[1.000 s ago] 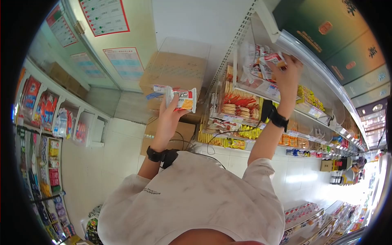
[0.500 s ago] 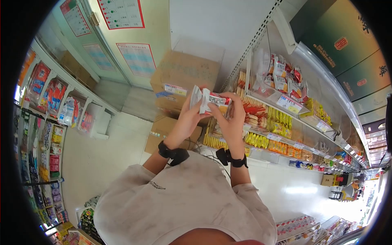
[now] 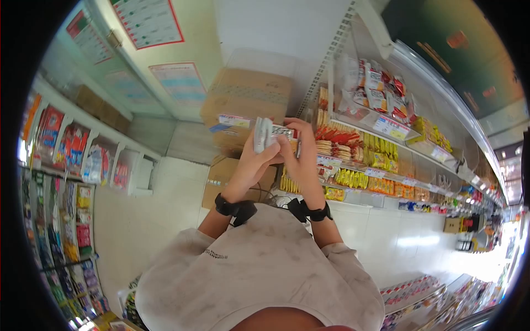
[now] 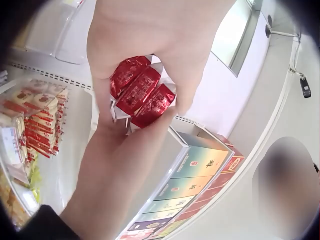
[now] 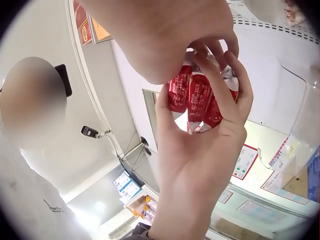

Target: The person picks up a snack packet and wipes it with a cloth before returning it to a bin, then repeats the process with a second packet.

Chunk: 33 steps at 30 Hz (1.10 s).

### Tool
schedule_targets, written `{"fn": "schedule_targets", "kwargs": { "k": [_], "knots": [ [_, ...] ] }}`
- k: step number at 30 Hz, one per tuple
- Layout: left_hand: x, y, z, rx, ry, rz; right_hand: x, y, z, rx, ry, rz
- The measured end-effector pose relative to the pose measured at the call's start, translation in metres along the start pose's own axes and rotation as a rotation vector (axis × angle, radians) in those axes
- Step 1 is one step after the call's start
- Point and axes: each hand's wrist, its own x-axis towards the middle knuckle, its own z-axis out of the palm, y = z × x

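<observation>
In front of the chest, both hands hold a small stack of wrapped snack packets (image 3: 264,135) between them. My left hand (image 3: 249,164) grips the packets from the left side. From the right, my right hand (image 3: 302,151) curls its fingers round them. The left wrist view shows three shiny red packet undersides (image 4: 141,93) side by side, framed by both hands. Seen from the right wrist, the red wrappers (image 5: 199,97) have white and silvery ends, and the left hand's fingers (image 5: 218,82) cross over them.
On the right, a clear shelf bin (image 3: 381,96) holds similar red-and-white packets. Below it hang rows of biscuits (image 3: 339,146) and yellow packets (image 3: 381,157). Cardboard boxes (image 3: 243,96) stand beyond the hands. Another shelf (image 3: 72,143) lines the left side.
The right hand has come from the shelf bin with a packet and joined the left hand. The packets are now stacked and squeezed together between both hands, turned more on edge.
</observation>
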Motion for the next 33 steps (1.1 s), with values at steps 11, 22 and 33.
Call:
{"fn": "schedule_targets", "kwargs": {
  "k": [11, 22, 33],
  "knots": [
    [0.010, 0.003, -0.019, -0.014, 0.217, 0.031, 0.035, -0.068, -0.096, -0.318, 0.260, -0.225],
    [0.001, 0.011, -0.007, -0.013, 0.250, 0.018, 0.111, 0.008, -0.250, -0.809, 0.058, 0.244],
    [-0.005, 0.014, -0.009, -0.012, 0.259, 0.038, 0.110, 0.001, -0.241, -0.984, 0.139, 0.030]
  ]
}}
